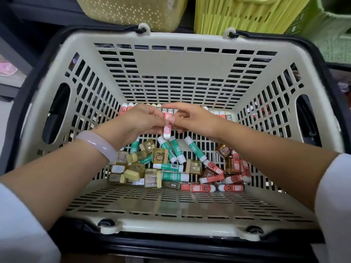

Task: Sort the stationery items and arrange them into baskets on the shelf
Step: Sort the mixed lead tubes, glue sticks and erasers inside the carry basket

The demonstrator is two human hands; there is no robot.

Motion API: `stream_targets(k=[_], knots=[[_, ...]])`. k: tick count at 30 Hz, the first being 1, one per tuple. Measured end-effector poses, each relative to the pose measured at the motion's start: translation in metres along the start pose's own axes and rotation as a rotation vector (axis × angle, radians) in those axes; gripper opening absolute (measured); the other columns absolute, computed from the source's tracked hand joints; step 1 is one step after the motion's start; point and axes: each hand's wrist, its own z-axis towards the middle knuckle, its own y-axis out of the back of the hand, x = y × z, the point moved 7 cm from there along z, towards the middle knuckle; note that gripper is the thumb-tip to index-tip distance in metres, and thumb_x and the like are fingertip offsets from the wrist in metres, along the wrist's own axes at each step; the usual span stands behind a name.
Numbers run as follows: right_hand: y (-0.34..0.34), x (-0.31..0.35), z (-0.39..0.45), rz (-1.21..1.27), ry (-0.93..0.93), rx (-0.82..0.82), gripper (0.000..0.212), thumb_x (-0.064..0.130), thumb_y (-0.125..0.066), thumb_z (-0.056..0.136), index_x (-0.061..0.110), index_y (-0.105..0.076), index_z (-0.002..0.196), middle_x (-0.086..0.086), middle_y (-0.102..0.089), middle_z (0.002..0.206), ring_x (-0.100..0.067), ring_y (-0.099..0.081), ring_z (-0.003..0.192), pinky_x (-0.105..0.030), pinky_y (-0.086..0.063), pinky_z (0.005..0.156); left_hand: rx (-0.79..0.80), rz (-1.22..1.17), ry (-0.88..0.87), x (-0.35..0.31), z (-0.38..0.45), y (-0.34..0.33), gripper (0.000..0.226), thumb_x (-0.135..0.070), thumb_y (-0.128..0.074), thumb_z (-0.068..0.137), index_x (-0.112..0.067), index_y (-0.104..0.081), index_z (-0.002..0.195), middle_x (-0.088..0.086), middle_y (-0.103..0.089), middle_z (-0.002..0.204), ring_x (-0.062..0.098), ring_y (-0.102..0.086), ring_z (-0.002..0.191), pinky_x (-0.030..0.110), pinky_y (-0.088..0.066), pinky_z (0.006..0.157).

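A large beige slotted basket (182, 59) fills the view. Inside it, my left hand (140, 120) and my right hand (191, 118) meet over the middle, both pinching one red and white glue stick (167, 128) that hangs upright. Below them lies a loose pile: green and white glue sticks (175, 149), yellow boxed sharpeners (150, 177), brown boxes (223, 149) and red glue sticks (230, 187). A row of standing sticks (220, 113) lines the far wall, partly hidden by my hands.
Above the big basket, a shelf holds a pale yellow perforated basket (133, 10), a bright yellow slatted basket (247, 14) and a green basket (330, 23). Black handles frame the big basket's rim (190, 243). A pink object (7, 69) sits far left.
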Motion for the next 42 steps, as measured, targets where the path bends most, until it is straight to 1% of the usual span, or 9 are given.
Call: stream_targets(k=[5,10,14,23,27,30,34,37,42], knots=[[0.012,-0.014,-0.006,0.063,-0.091,-0.099,0.007,0.010,-0.059,0.088,0.016,-0.057,0.092,-0.004,-0.061,0.076,-0.007,-0.058,0.063,-0.016,-0.051,0.062,-0.007,-0.001,-0.022,0.001,0.002,0.001,0.018,-0.001,-0.063,0.082,-0.009,-0.052,0.093,0.015,-0.065,0.101,0.019,-0.066,0.088,0.023,-0.056,0.073],[0.073,-0.061,-0.025,0.049,-0.356,-0.558,0.027,0.017,-0.057,0.089,0.016,-0.043,0.066,-0.002,-0.053,0.071,-0.014,-0.052,0.069,-0.026,-0.046,0.064,-0.060,0.327,-0.140,-0.001,0.004,0.009,0.009,-0.016,-0.050,0.092,-0.021,-0.055,0.087,0.007,-0.063,0.098,0.017,-0.059,0.093,0.030,-0.047,0.082],[0.094,-0.089,-0.035,0.020,-0.482,-0.760,0.030,0.009,-0.059,0.088,0.017,-0.041,0.064,-0.001,-0.053,0.074,-0.020,-0.058,0.081,-0.036,-0.051,0.083,-0.024,0.404,-0.166,0.000,0.005,0.005,0.011,-0.017,-0.049,0.093,-0.022,-0.057,0.089,0.004,-0.062,0.097,0.010,-0.059,0.086,0.028,-0.046,0.080],[0.093,-0.100,-0.025,-0.021,-0.517,-0.733,0.013,0.003,-0.053,0.089,0.014,-0.059,0.089,-0.013,-0.060,0.115,-0.024,-0.059,0.101,-0.035,-0.050,0.091,0.016,0.470,-0.193,0.000,0.006,0.002,0.011,-0.018,-0.047,0.094,-0.019,-0.058,0.097,0.004,-0.062,0.100,0.010,-0.060,0.087,0.034,-0.047,0.086],[0.100,-0.073,-0.025,-0.484,-0.513,-0.557,0.019,0.012,-0.057,0.088,0.011,-0.058,0.107,-0.008,-0.059,0.099,-0.022,-0.057,0.089,-0.029,-0.047,0.068,0.047,0.505,-0.218,-0.007,-0.001,-0.003,0.013,-0.020,-0.046,0.095,-0.020,-0.058,0.100,0.001,-0.060,0.102,0.013,-0.059,0.091,0.025,-0.045,0.078],[0.079,-0.050,-0.021,-1.018,-0.358,-0.073,0.010,0.010,-0.052,0.088,0.012,-0.059,0.096,-0.003,-0.057,0.092,-0.017,-0.051,0.085,-0.024,-0.037,0.068,0.081,0.586,-0.272,-0.018,-0.008,-0.015,0.014,-0.026,-0.047,0.094,-0.024,-0.057,0.103,-0.005,-0.059,0.098,0.013,-0.056,0.094,0.018,-0.040,0.070],[0.044,-0.063,-0.055,-1.151,-0.448,0.522,0.020,0.013,-0.060,0.085,0.014,-0.058,0.105,0.007,-0.054,0.089,-0.013,-0.053,0.088,-0.021,-0.041,0.071,0.149,0.676,-0.339,-0.027,-0.018,-0.037,0.013,-0.030,-0.046,0.094,-0.027,-0.056,0.104,-0.012,-0.054,0.096,0.002,-0.051,0.085,0.016,-0.037,0.063],[0.032,-0.078,-0.076,-1.296,-0.476,0.681,0.041,0.018,-0.063,0.083,0.020,-0.054,0.123,0.002,-0.054,0.120,-0.018,-0.052,0.108,-0.030,-0.043,0.092,0.210,0.772,-0.365,-0.023,-0.022,-0.049,0.022,-0.029,-0.045,0.095,-0.022,-0.054,0.114,-0.003,-0.055,0.112,0.011,-0.053,0.092,0.020,-0.042,0.067],[0.019,-0.084,-0.088,-1.490,-0.440,0.787,0.048,0.021,-0.069,0.079,0.020,-0.047,0.122,-0.006,-0.042,0.127,-0.018,-0.046,0.103,-0.028,-0.040,0.077,0.218,0.845,-0.349,-0.010,-0.022,-0.045,0.025,-0.028,-0.043,0.096,-0.020,-0.054,0.118,0.000,-0.055,0.115,0.002,-0.047,0.071,0.016,-0.033,0.055]])
